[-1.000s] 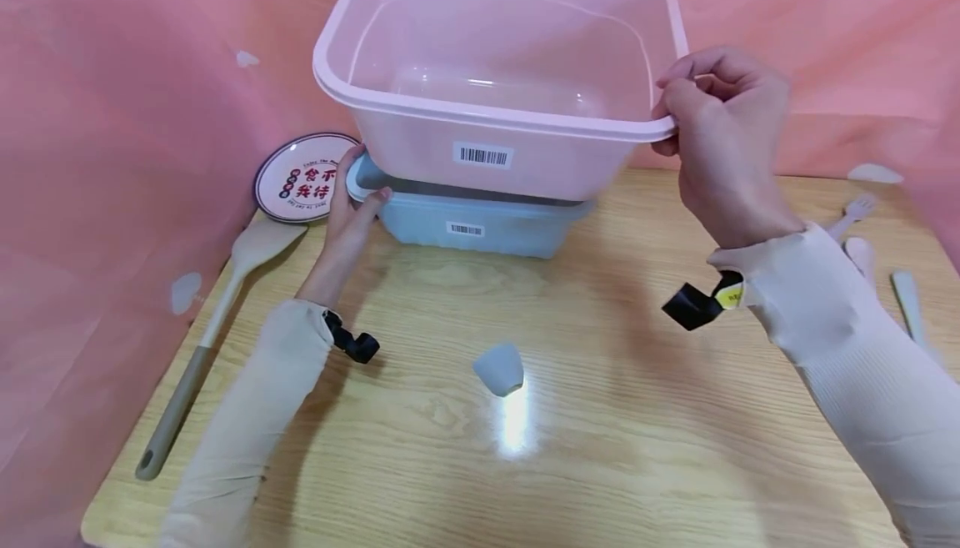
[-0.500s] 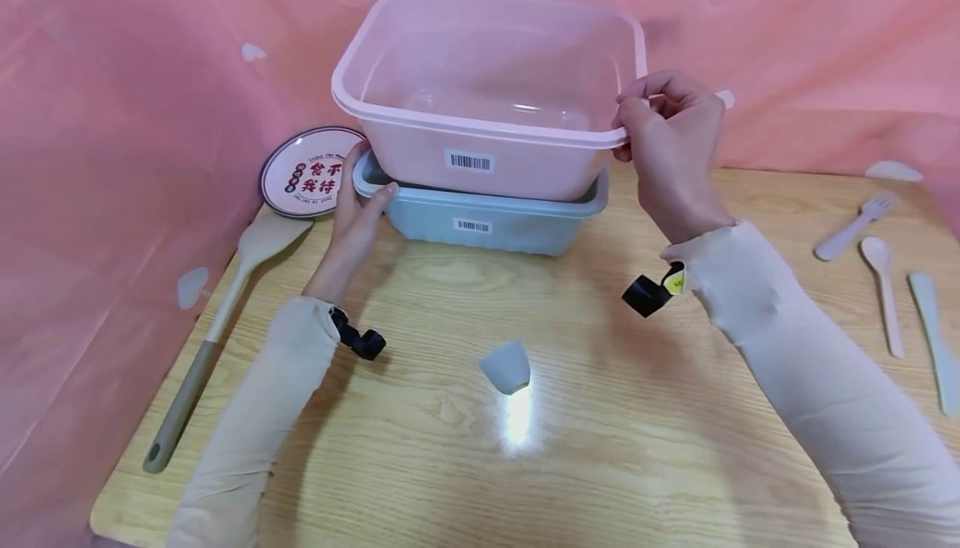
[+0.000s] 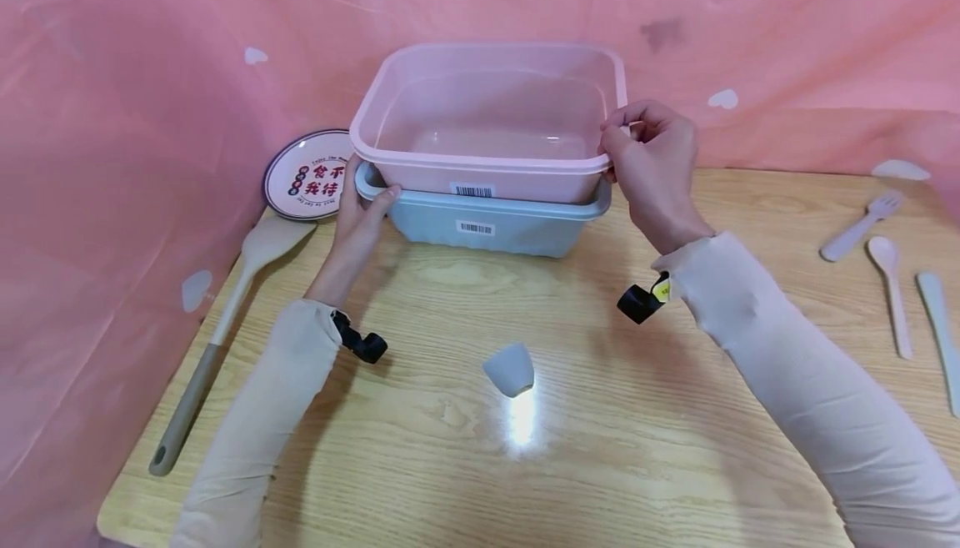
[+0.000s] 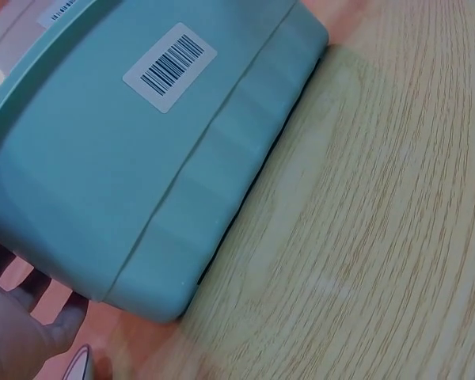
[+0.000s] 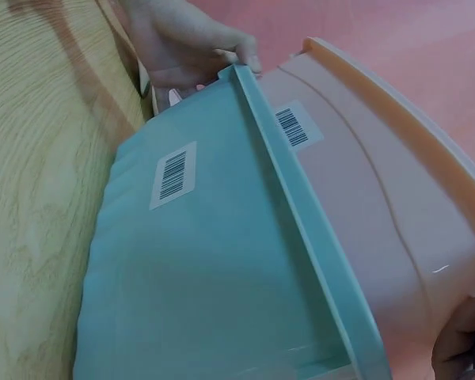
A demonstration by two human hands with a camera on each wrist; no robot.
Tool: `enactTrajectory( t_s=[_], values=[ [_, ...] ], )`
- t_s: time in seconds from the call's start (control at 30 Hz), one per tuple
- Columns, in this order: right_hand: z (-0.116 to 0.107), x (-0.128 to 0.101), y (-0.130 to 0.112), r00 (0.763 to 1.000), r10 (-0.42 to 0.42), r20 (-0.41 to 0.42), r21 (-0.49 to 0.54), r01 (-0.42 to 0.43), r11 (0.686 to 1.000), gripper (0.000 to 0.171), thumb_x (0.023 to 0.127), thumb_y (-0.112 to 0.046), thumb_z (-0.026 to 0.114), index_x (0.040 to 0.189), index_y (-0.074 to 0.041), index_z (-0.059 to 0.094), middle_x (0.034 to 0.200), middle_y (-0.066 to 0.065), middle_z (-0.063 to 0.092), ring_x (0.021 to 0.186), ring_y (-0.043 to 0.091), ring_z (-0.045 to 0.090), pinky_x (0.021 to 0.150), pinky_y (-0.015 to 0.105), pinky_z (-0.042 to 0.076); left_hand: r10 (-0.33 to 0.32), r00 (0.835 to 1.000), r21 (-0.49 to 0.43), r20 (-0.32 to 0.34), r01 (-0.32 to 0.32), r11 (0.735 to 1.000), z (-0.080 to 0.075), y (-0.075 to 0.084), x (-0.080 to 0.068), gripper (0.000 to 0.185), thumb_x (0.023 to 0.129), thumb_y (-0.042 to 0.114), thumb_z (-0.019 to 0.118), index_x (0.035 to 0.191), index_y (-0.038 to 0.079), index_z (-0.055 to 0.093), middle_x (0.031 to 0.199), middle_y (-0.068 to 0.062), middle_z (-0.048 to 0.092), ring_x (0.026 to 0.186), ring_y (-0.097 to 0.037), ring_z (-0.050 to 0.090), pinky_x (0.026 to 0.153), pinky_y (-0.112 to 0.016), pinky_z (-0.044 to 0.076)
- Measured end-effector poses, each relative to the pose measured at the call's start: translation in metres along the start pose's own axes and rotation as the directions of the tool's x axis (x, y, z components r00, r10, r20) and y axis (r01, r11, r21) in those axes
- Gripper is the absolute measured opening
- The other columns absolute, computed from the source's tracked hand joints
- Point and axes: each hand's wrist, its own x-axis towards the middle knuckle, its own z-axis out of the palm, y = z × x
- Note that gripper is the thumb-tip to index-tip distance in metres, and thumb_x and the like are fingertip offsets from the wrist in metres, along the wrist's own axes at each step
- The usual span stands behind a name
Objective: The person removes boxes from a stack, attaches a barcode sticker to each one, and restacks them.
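A pink plastic basin (image 3: 420, 173) sits partly down inside a blue basin (image 3: 525, 235) at the back of the table, its rim standing above the blue one. My right hand (image 3: 652, 168) pinches the pink basin's right rim between thumb and fingers. At the left end, my left hand (image 3: 357, 218) grips the blue basin's rim, thumb over the front edge and fingers along the side. The left wrist view shows the blue basin (image 4: 142, 158) on the wooden tabletop. In the right wrist view, the pink basin (image 5: 356, 174) rises out of the blue one.
A round plate (image 3: 303, 177) with red lettering leans behind my left hand. Below it lies a long-handled spatula (image 3: 232, 314). A small grey-blue cup (image 3: 512, 369) lies tipped in mid-table. At right are a fork (image 3: 862, 227), a spoon (image 3: 891, 289) and a pale green utensil (image 3: 941, 344).
My right hand has lowered the pink basin, moving down and left, and it now sits deeper in the blue basin. The left hand keeps its grip on the blue rim.
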Motion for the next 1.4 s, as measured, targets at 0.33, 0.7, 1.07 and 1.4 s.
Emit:
enactTrajectory(
  t_s=[0.33, 0.7, 1.07, 1.4],
  values=[
    [0.005, 0.000, 0.006, 1.000, 0.010, -0.006, -0.050, -0.010, 0.999, 0.014, 0.082, -0.001, 0.055, 0.081, -0.010, 0.065, 0.059, -0.001, 0.048, 0.044, 0.008, 0.046, 0.042, 0.016, 0.045, 0.020, 1.000, -0.041, 0.004, -0.020, 0.999, -0.009, -0.019, 0.008, 0.067, 0.093, 0.004, 0.053, 0.150, 0.021, 0.023, 0.153, -0.007, 0.032, 0.142, -0.018, 0.032, 0.119, -0.032, 0.026],
    [0.007, -0.001, 0.011, 0.997, 0.029, 0.068, -0.124, -0.020, 0.992, 0.007, 0.084, -0.006, 0.060, 0.086, -0.010, 0.064, 0.062, 0.000, 0.047, 0.046, 0.009, 0.046, 0.046, 0.017, 0.047, -0.056, 0.998, -0.119, -0.037, 0.051, 0.992, -0.007, -0.019, 0.005, 0.070, 0.094, 0.008, 0.056, 0.151, 0.033, 0.024, 0.153, -0.002, 0.032, 0.143, -0.025, 0.031, 0.118, -0.039, 0.030],
    [0.002, 0.002, 0.007, 0.989, 0.048, 0.140, -0.346, 0.004, 0.938, 0.012, 0.087, -0.017, 0.061, 0.095, -0.009, 0.065, 0.060, -0.003, 0.045, 0.049, 0.007, 0.045, 0.043, 0.017, 0.040, -0.036, 0.999, -0.182, -0.018, 0.032, 0.983, -0.009, -0.020, 0.004, 0.077, 0.091, 0.017, 0.067, 0.153, 0.030, 0.023, 0.154, -0.003, 0.032, 0.144, -0.032, 0.028, 0.117, -0.038, 0.031],
    [-0.001, 0.001, 0.016, 0.967, -0.074, 0.242, -0.612, 0.211, 0.762, 0.035, 0.090, -0.027, 0.049, 0.115, -0.014, 0.069, 0.069, 0.008, 0.048, 0.061, 0.019, 0.043, 0.050, 0.028, 0.030, 0.004, 1.000, -0.126, -0.021, -0.007, 0.992, -0.014, -0.007, -0.002, 0.105, 0.070, 0.045, 0.076, 0.155, 0.019, 0.019, 0.157, -0.008, 0.031, 0.144, -0.026, 0.030, 0.118, -0.027, 0.027]
  ],
)
